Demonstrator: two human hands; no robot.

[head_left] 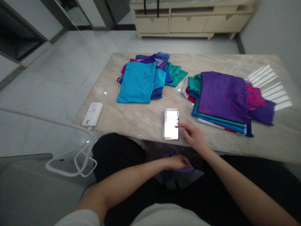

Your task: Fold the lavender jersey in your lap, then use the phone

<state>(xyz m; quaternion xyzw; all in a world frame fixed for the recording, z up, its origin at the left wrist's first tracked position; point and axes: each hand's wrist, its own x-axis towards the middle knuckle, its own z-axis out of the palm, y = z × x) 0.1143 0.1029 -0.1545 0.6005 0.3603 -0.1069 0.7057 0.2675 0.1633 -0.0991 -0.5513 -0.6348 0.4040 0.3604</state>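
A phone (171, 125) with a bright, blurred-out screen lies near the front edge of the marble table (131, 117). My right hand (191, 135) reaches over the table, its index finger at the right side of the screen and its fingers apart, holding nothing. Below the table edge, between my legs, my left hand (180, 162) is closed on a purple cloth (187, 169). Behind the phone, to the left, is a stack of clothes with a light blue piece (137, 82) on top. To the right sits another stack topped by a purple garment (223, 95).
A white power bank (92, 114) rests at the table's left front corner, with a white cable (63, 171) looping down beside my leg. Beyond the table stands a cream cabinet (188, 24). A grey seat (35, 188) is at the left.
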